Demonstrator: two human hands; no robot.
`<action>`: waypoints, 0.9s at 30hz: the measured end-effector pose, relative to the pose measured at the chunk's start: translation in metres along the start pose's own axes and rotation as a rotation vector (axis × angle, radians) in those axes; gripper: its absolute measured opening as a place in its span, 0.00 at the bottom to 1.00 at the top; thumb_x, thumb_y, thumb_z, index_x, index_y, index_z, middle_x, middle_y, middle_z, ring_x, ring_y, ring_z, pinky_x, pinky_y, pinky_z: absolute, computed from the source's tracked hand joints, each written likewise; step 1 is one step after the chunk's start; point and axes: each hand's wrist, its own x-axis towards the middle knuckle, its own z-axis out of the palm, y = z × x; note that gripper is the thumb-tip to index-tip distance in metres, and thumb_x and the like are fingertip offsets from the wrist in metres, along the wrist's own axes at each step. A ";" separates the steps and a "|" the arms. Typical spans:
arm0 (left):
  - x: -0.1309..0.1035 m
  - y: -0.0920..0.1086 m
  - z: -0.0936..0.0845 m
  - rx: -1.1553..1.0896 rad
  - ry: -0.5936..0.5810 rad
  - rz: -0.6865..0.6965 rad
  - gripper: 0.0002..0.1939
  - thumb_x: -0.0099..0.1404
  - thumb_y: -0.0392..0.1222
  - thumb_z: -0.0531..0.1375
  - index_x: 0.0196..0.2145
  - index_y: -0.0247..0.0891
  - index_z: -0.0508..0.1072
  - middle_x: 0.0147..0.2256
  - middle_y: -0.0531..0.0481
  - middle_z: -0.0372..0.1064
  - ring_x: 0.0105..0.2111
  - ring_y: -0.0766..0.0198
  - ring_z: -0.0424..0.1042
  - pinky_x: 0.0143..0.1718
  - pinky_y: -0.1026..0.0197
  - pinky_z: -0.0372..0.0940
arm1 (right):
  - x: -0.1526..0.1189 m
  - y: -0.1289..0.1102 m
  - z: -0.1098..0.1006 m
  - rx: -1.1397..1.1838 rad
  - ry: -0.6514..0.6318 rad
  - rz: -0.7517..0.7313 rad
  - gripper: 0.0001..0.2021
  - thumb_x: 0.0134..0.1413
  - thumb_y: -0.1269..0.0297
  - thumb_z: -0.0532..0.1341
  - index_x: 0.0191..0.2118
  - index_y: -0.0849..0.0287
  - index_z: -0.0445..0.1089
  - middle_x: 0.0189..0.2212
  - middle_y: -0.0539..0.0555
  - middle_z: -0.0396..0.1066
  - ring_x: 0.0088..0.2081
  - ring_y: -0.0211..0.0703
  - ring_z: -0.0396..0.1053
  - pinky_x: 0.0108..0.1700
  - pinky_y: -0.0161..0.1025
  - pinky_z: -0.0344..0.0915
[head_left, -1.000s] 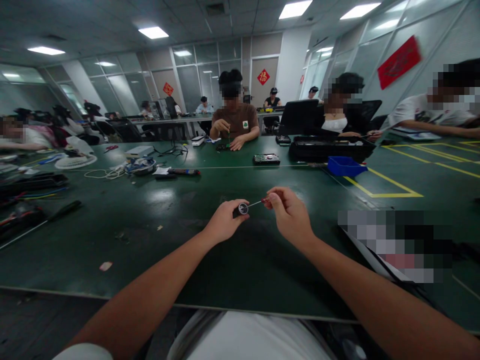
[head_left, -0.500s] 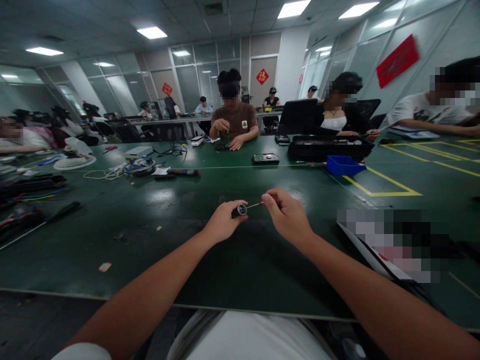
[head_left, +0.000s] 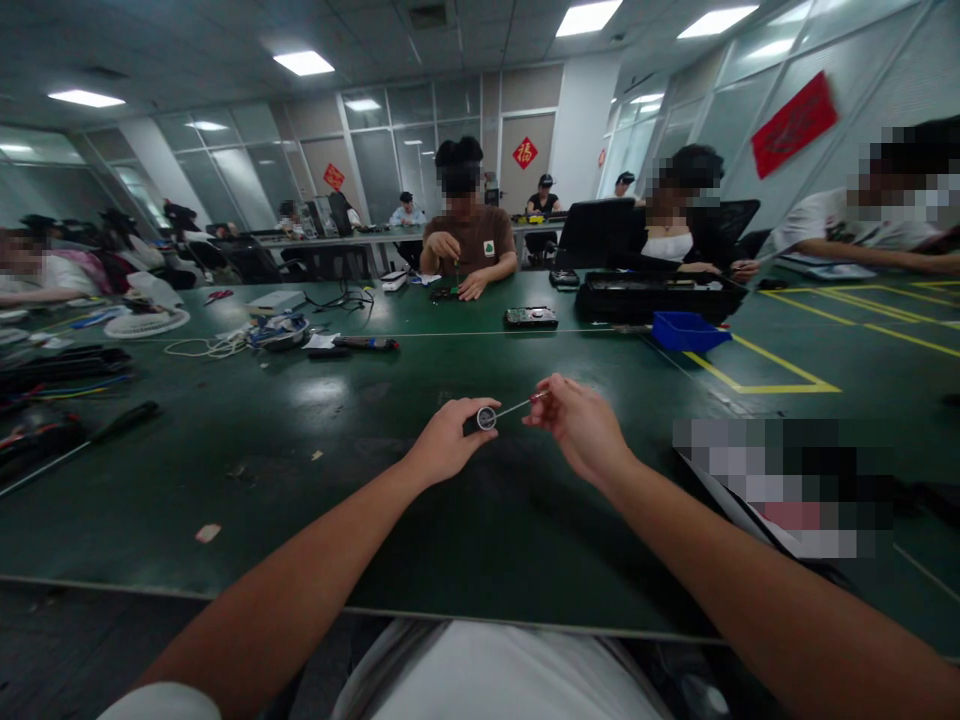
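My left hand (head_left: 444, 442) is closed around a small dark cylinder (head_left: 487, 418) with a pale metallic rim, its round end turned toward me. My right hand (head_left: 585, 425) pinches the red handle of a thin screwdriver (head_left: 516, 407). The screwdriver's shaft slants down to the left, and its tip meets the cylinder's round end. Whether the tip sits in a screw is too small to tell. Both hands are above the green table (head_left: 420, 540), near its middle.
A hard drive (head_left: 531, 317) and a blue bin (head_left: 690, 331) lie farther back. Left are tangled cables (head_left: 277, 333), a white fan (head_left: 146, 320) and a long black-handled screwdriver (head_left: 124, 422). A blurred flat object (head_left: 780, 490) is at right. A co-worker (head_left: 469, 240) sits opposite.
My right hand's fingers have shifted on the screwdriver handle, opening out somewhat, and the handle end has risen slightly to the right. My left hand stays almost in place.
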 end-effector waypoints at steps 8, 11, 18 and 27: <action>0.000 0.003 -0.003 0.024 -0.004 -0.069 0.21 0.65 0.38 0.64 0.55 0.43 0.73 0.50 0.47 0.74 0.51 0.54 0.70 0.56 0.50 0.62 | -0.006 -0.003 0.002 -0.278 0.058 -0.256 0.14 0.62 0.49 0.58 0.38 0.55 0.67 0.30 0.52 0.72 0.30 0.42 0.71 0.36 0.43 0.71; 0.000 0.003 -0.004 0.022 0.001 -0.072 0.21 0.65 0.38 0.64 0.55 0.44 0.73 0.51 0.48 0.74 0.51 0.55 0.70 0.56 0.50 0.63 | -0.011 -0.004 0.003 -0.401 0.038 -0.338 0.13 0.65 0.51 0.55 0.40 0.55 0.67 0.31 0.53 0.74 0.31 0.43 0.72 0.37 0.43 0.70; 0.000 0.003 -0.001 0.030 0.019 -0.100 0.21 0.64 0.39 0.64 0.55 0.43 0.73 0.53 0.46 0.74 0.52 0.53 0.71 0.57 0.50 0.63 | -0.016 -0.011 0.002 -0.580 -0.013 -0.397 0.14 0.63 0.50 0.58 0.37 0.56 0.71 0.27 0.52 0.75 0.28 0.42 0.72 0.31 0.39 0.65; 0.001 0.002 -0.003 0.032 -0.003 -0.124 0.21 0.64 0.40 0.64 0.56 0.42 0.73 0.52 0.46 0.74 0.53 0.53 0.71 0.57 0.50 0.63 | -0.019 -0.015 0.000 -0.760 -0.086 -0.463 0.10 0.63 0.57 0.57 0.41 0.56 0.72 0.30 0.53 0.77 0.30 0.44 0.74 0.31 0.39 0.64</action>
